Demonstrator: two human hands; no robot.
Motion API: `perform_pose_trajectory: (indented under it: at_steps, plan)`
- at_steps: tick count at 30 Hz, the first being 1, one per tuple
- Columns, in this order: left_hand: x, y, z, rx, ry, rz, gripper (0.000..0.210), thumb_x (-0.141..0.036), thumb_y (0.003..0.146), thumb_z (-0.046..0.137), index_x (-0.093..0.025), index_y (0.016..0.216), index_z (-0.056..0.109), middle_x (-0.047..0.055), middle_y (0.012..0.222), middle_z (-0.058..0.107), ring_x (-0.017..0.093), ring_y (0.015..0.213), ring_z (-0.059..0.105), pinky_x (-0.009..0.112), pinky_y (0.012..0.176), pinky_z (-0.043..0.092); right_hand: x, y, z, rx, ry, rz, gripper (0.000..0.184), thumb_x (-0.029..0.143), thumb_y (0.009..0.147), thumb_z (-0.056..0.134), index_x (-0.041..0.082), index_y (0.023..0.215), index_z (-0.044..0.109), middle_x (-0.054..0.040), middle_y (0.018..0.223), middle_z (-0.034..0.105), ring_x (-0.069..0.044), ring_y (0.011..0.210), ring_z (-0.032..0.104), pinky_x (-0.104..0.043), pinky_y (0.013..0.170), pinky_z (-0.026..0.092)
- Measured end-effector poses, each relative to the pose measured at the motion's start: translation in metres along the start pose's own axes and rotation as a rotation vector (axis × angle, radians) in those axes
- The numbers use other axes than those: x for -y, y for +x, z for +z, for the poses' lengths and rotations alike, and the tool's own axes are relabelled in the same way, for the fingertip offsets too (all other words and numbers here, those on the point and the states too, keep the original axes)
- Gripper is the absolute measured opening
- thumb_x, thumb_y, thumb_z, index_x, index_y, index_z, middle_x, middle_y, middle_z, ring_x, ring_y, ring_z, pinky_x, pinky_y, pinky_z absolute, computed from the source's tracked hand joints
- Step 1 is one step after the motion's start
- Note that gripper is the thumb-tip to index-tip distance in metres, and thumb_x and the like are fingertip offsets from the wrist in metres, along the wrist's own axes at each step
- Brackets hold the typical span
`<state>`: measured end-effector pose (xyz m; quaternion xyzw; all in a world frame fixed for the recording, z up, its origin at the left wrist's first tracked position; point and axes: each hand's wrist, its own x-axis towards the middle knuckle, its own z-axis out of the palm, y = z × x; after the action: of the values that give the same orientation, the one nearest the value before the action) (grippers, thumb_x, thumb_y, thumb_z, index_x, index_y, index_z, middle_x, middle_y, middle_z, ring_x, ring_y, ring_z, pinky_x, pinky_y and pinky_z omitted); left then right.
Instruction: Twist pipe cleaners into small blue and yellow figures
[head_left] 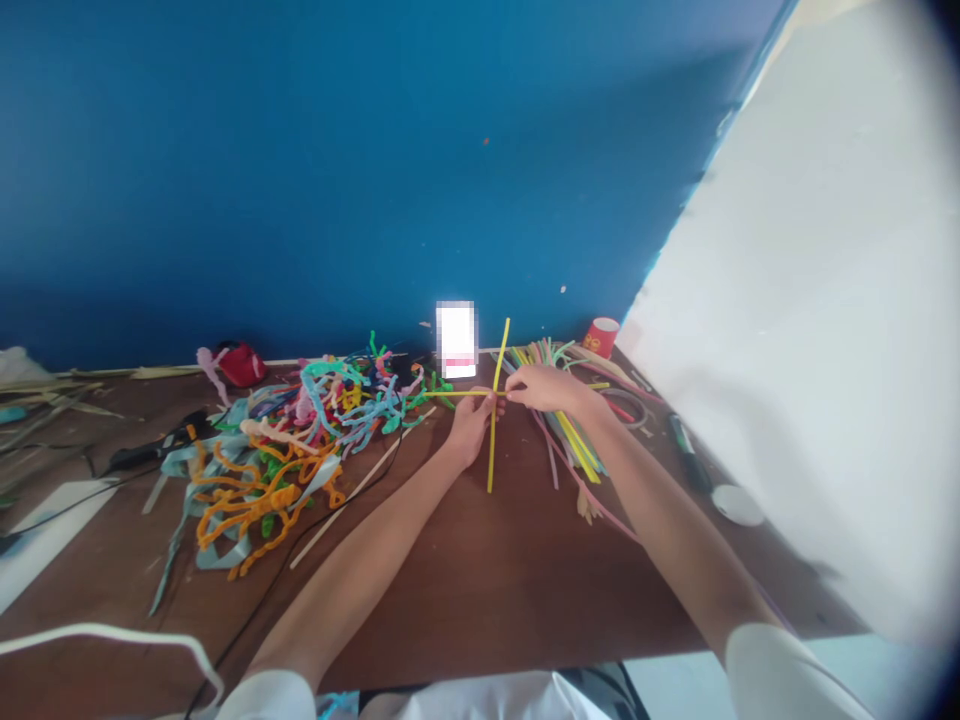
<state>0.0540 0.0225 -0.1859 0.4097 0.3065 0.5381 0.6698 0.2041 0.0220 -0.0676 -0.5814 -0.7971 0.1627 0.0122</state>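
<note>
Two yellow pipe cleaners cross each other above the middle of the table. One, the long pipe cleaner, runs nearly upright in view; the other, a crosswise pipe cleaner, stretches out to the left. My left hand is closed around them at the crossing. From the right, my right hand pinches the crosswise one close to that point. Fingers hide part of the crossing. Beneath and beside my right hand lies a bundle of straight pipe cleaners in yellow, green and pale colours.
Left of my hands is a tangle of bent, colourful pipe cleaners. A bright blurred screen stands against the blue wall. Further right are a red cup, a marker and a white disc. A black cable crosses the table.
</note>
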Motion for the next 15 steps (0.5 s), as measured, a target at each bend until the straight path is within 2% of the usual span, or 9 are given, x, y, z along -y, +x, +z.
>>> perform_pose_trajectory:
  at_steps: [8, 15]
  plan:
    - [0.0018, 0.0041, -0.0016, -0.092, -0.101, -0.047, 0.027, -0.032, 0.071, 0.077, -0.014, 0.085, 0.064, 0.000, 0.075, 0.061, 0.006, 0.066, 0.054, 0.020, 0.063, 0.041, -0.0024, 0.0022, 0.0025, -0.002, 0.031, -0.036, 0.021, 0.030, 0.085, 0.052, 0.023, 0.081, 0.070, -0.0032, 0.069, 0.067, -0.015, 0.062, 0.056, -0.028, 0.058, 0.034]
    - [0.0010, 0.0040, -0.0028, -0.060, -0.128, -0.056, 0.030, -0.031, 0.068, 0.081, -0.015, 0.089, 0.067, 0.000, 0.079, 0.062, 0.006, 0.069, 0.054, 0.019, 0.064, 0.042, -0.0037, 0.0027, 0.0021, -0.002, 0.035, -0.040, 0.021, 0.031, 0.084, 0.052, 0.025, 0.084, 0.072, -0.0032, 0.069, 0.067, -0.016, 0.065, 0.057, -0.029, 0.061, 0.035]
